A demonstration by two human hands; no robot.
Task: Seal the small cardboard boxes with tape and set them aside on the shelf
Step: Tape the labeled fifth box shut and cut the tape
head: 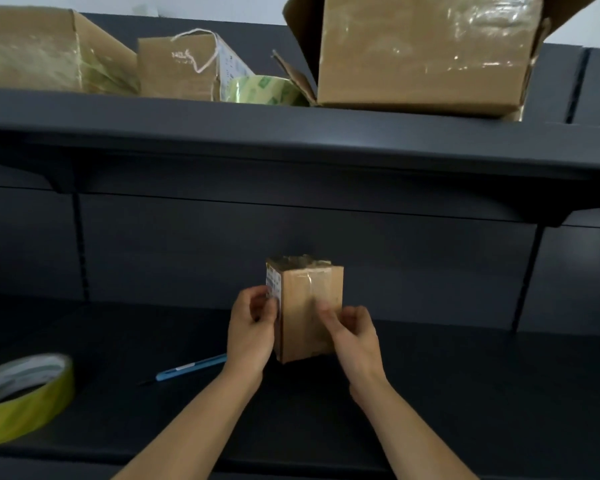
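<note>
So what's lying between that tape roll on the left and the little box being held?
A slim blue pen-like tool lies on the dark shelf between the tape roll and small box, per the head view.

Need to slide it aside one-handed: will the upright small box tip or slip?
Likely tippy: the small box stands on its narrow end, taller than wide. Its glossy taped front may feel slippery. Cardboard walls look stiff. Push low.

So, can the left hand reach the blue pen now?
Probably yes. The blue pen lies just beside the left hand, nothing between them, but that hand holds the small box and must release it first.
</note>
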